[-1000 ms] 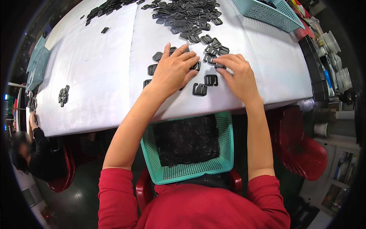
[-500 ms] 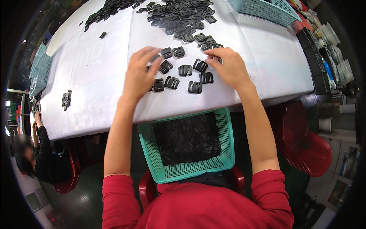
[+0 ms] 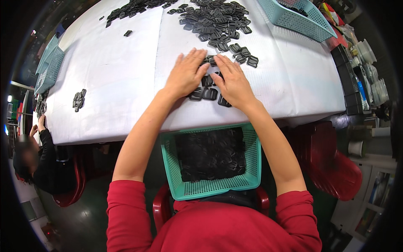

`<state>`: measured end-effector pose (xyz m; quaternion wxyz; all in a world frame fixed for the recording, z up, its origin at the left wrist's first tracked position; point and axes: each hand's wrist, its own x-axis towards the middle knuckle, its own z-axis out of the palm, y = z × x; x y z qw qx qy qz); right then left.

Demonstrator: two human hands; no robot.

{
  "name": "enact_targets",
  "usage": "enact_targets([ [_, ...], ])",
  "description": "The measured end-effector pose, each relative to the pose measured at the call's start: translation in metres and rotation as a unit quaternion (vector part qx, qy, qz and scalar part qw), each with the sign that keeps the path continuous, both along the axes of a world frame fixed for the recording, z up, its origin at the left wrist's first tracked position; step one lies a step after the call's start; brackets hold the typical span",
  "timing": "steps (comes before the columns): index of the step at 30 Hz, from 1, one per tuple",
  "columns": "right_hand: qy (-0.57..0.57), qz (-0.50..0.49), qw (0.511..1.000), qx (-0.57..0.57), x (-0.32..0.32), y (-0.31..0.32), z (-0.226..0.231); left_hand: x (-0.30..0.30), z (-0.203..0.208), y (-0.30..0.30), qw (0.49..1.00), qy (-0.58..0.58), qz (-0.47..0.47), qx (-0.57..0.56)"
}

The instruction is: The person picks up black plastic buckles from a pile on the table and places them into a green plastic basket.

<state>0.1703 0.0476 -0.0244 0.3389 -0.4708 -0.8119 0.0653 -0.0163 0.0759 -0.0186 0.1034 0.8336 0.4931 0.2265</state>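
Observation:
Both of my hands lie palm down on the white table, over a small group of black plastic buckles (image 3: 209,93). My left hand (image 3: 187,75) rests on the group's left side with its fingers stretched out. From the right, my right hand (image 3: 233,81) covers other buckles, its fingers extended too. Several buckles show between and below the two hands; those under the palms are hidden. In my lap sits a green mesh basket (image 3: 168,168) with many black buckles (image 3: 212,153) in it.
A large heap of black buckles (image 3: 214,21) lies beyond my hands, with loose ones (image 3: 243,53) nearer. A blue basket (image 3: 298,21) stands at far right, a black crate (image 3: 346,75) at the right edge. At left, another person (image 3: 44,168) sits by the table.
My hands have come together from either side, and the buckles that were spread between them are now bunched closer under the palms. The whole view has shifted slightly.

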Motion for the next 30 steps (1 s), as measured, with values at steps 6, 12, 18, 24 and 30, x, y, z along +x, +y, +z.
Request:
enact_targets([
  [6, 0.122, -0.019, 0.992, -0.029, -0.002, 0.012, 0.006, 0.003, 0.008, -0.010, 0.951, -0.295, 0.051, -0.081],
  [12, -0.095, 0.015, 0.995, -0.022, 0.000, 0.036, 0.030, -0.028, 0.008, -0.011, 0.810, -0.564, 0.125, -0.106],
  [18, 0.060, -0.041, 0.983, -0.170, 0.006, 0.039, 0.040, -0.031, 0.011, -0.030, 0.885, -0.436, 0.125, -0.105],
  [24, 0.064, -0.003, 0.998, 0.014, -0.009, 0.026, 0.010, 0.000, 0.003, -0.019, 0.999, -0.048, 0.007, 0.007],
  [30, 0.115, 0.018, 0.992, -0.049, 0.000, -0.026, 0.014, -0.001, 0.011, -0.079, 0.993, -0.104, -0.042, -0.037],
])
